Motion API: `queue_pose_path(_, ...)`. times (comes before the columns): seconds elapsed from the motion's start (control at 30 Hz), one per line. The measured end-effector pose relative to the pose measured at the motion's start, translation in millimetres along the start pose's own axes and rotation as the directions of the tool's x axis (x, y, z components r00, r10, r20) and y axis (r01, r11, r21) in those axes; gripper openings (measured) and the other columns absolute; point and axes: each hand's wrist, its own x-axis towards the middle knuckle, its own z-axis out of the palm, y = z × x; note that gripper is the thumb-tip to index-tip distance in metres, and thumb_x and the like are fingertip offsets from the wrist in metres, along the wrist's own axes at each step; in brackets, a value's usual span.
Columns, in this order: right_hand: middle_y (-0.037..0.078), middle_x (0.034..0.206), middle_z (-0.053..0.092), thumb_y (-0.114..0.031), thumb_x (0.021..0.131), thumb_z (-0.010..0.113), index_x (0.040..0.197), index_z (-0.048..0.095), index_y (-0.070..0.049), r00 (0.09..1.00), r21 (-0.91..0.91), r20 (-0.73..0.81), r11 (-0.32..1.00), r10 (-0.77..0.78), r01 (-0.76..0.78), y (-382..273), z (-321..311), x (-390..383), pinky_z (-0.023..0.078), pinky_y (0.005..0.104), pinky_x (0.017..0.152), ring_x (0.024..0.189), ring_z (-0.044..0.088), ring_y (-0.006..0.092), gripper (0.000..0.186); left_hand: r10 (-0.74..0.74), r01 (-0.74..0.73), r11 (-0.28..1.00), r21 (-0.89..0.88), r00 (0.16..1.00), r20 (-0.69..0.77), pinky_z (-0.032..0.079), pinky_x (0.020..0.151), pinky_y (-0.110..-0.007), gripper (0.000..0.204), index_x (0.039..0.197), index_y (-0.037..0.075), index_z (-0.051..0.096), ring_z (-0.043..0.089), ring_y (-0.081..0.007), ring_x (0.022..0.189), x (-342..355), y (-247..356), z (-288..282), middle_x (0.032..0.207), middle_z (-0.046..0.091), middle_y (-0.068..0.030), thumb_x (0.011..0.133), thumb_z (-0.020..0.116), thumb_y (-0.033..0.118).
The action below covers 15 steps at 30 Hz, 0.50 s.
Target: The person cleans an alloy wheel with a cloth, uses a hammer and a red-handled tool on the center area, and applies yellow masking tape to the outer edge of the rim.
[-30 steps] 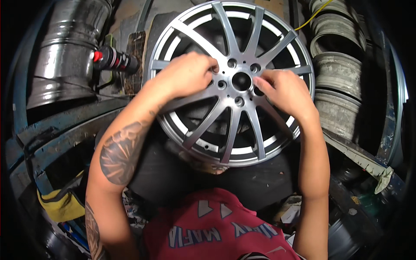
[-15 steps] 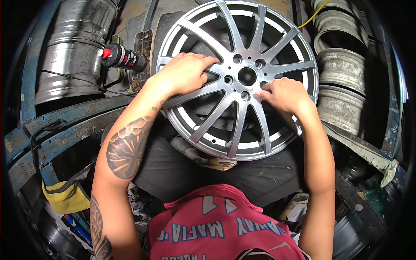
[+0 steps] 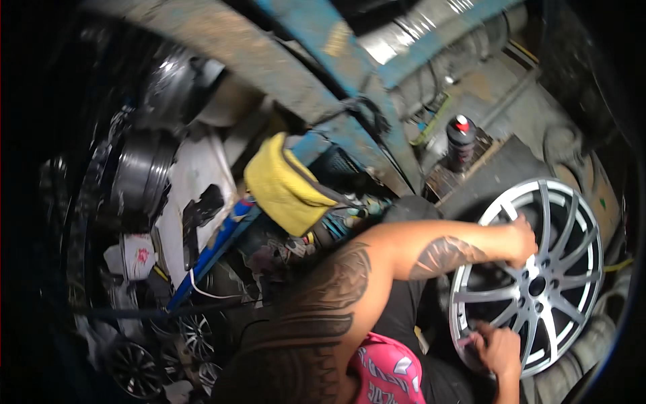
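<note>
A silver multi-spoke alloy wheel (image 3: 580,277) lies at the right, tilted in my view, with its centre hole and bolt holes showing. My left hand (image 3: 521,241) is closed over a spoke on its far left side; the fingertips are partly hidden. Lower down, my right hand (image 3: 499,349) is at the near left edge of the wheel. Its thumb and fingers are bent and apart, the tips close to the rim, and motion smears them somewhat. My tattooed left forearm reaches across from the lower middle.
Beyond the wheel stands a dark bottle with a red and white cap (image 3: 461,141). A yellow cloth (image 3: 286,185) hangs over the blue metal frame (image 3: 350,138). More wheels (image 3: 134,369) sit at the lower left, and bare metal rims (image 3: 142,168) lie at the far left.
My view has swung left, so the wheel now appears at the right and the cloth near the middle. My right hand has moved from the hub area to the wheel's edge.
</note>
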Motion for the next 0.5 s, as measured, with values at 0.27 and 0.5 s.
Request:
queue_pose_path(0.27, 0.022, 0.115, 0.072, -0.039, 0.101, 0.06, 0.122, 0.072, -0.006, 0.934, 0.231, 0.336, 0.972, -0.119, 0.041, -6, -26, 16, 0.05, 0.0439, 0.099, 0.11, 0.069, 0.0357, 0.04, -0.058, 0.045, 0.992, 0.118, 0.993, 0.107, 0.024, 0.117, -0.064, 0.072, 0.142, 0.007, 0.057, 0.043, -0.0398, 0.142, -7, 5, 4, 0.152, 0.049, -0.0203, 0.081, 0.072, 0.041)
queue_pose_path(0.5, 0.021, 0.097, 0.075, -0.038, 0.104, 0.055, 0.116, 0.074, -0.005, 0.993, 0.33, 0.116, 0.944, -0.027, -0.013, 46, -3, 26, 0.056, 0.0428, 0.081, 0.087, 0.073, 0.0342, 0.04, 0.108, -0.06, 0.978, -0.201, 0.966, 0.237, 0.042, 0.094, -0.049, 0.034, 0.106, 0.016, 0.079, 0.067, -0.0263, 0.11, -35, 19, -7, 0.111, 0.075, -0.0056, 0.076, 0.072, 0.032)
